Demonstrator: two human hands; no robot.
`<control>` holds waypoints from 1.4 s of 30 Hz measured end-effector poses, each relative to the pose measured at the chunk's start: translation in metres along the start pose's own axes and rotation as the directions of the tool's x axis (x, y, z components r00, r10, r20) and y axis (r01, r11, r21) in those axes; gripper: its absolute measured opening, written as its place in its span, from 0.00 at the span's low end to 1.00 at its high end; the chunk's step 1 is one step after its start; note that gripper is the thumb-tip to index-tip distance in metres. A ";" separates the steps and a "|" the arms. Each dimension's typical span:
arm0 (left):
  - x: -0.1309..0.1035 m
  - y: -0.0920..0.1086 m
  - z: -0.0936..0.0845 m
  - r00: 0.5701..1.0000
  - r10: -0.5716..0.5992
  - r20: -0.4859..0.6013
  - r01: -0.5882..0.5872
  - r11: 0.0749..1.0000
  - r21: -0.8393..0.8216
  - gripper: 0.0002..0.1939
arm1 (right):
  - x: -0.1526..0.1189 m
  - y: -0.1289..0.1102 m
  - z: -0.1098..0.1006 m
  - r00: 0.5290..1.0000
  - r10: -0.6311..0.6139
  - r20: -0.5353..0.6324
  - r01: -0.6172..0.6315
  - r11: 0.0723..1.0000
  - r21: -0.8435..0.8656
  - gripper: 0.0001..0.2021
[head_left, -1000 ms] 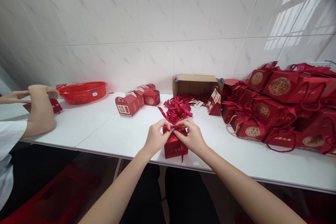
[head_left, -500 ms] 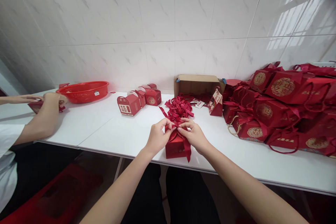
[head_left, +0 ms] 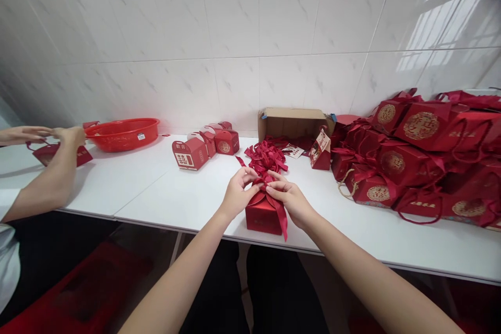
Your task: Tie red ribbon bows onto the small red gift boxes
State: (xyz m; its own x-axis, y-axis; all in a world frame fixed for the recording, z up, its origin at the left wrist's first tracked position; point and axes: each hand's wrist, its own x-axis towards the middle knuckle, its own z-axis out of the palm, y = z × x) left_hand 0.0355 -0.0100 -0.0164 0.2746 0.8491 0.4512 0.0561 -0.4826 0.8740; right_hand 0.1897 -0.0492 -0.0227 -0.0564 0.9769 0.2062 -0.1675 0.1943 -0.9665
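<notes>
A small red gift box (head_left: pixel 263 217) stands near the table's front edge, directly before me. Dark red ribbon (head_left: pixel 280 214) is gathered on its top, and one tail hangs down the right front. My left hand (head_left: pixel 239 191) pinches the ribbon at the top from the left. From the other side, my right hand (head_left: pixel 288 195) grips the ribbon with thumb and fingers, close to my left fingertips. The exact shape of the knot is partly hidden by my fingers. Just behind the box lies a heap of loose red ribbons (head_left: pixel 266 156).
Finished-looking red boxes (head_left: pixel 407 162) are piled at right. An open cardboard carton (head_left: pixel 296 115) and a tagged triangular box (head_left: pixel 320 151) stand at the back. Several small boxes (head_left: pixel 190 154) and a red basin (head_left: pixel 124 135) sit left. A co-worker's hands (head_left: pixel 64 138) handle another red box (head_left: pixel 47 154).
My hands stay at the ribbon, with fingers slightly shifted and the box front showing more. At left, the co-worker's box has come into fuller view, its handle now lifted.
</notes>
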 end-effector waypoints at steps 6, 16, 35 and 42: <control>-0.015 0.011 -0.005 0.990 0.130 -0.060 -0.100 0.926 0.364 0.04 | -0.005 -0.001 0.002 0.999 0.030 -0.034 -0.030 0.999 0.018 0.10; -0.016 0.017 -0.008 0.997 0.077 0.033 -0.084 0.906 0.414 0.05 | -0.018 -0.008 -0.002 0.999 0.016 -0.036 -0.024 0.972 -0.234 0.13; -0.012 0.033 -0.020 0.964 0.106 0.245 -0.207 0.875 0.437 0.07 | -0.014 -0.055 -0.026 0.966 -0.115 0.233 0.247 0.682 -0.689 0.12; -0.010 0.048 -0.023 0.898 0.203 0.389 -0.399 0.749 0.529 0.07 | 0.017 -0.032 -0.012 0.951 -0.140 0.276 0.266 0.825 -0.498 0.09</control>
State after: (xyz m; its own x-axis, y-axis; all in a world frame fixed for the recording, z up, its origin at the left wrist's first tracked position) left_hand 0.0130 -0.0366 0.0258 0.6319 0.5811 0.5129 0.4403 -0.8137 0.3794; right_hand 0.2064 -0.0374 0.0103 -0.3015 0.8772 0.3738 0.3368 0.4647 -0.8189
